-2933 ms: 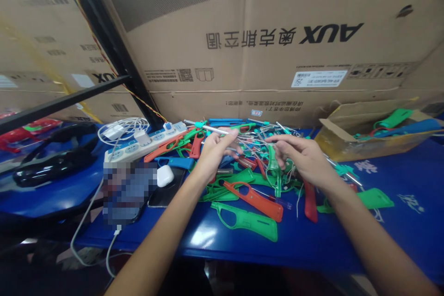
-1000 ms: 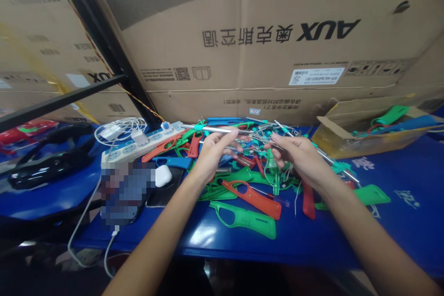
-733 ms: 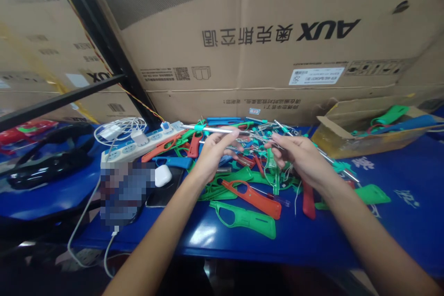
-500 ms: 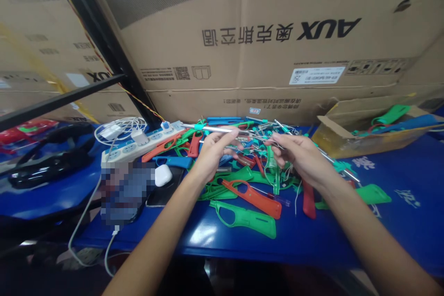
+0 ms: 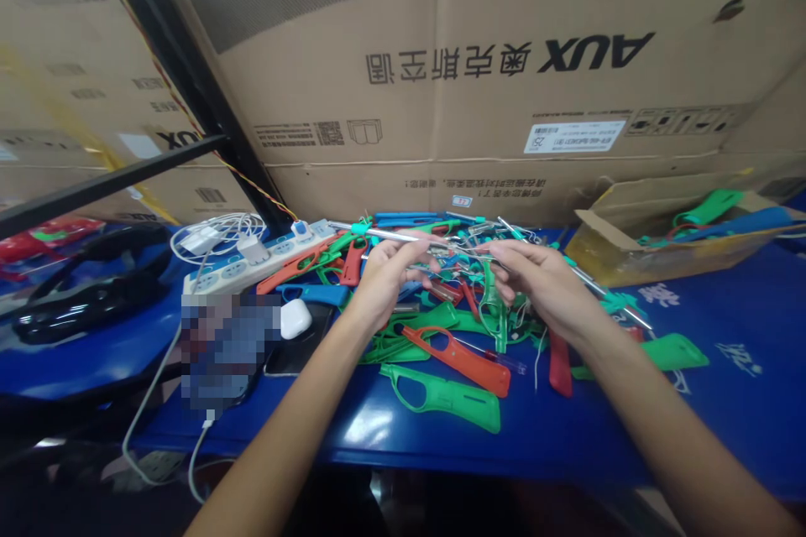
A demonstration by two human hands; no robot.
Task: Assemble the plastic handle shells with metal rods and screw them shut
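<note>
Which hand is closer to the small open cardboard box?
Right. The right hand is to the left of the open cardboard box; the left hand is farther left, gripping a metal tube.

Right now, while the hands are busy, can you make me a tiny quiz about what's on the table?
1. Which hand grips the silver tube?
2. True or false: the open box at the right holds a green piece and a blue piece.
3. Pick one. The handle nearest the front edge of the table is:
A) blue
B) orange
C) green

Key: 1. the left hand; 2. true; 3. C
</note>
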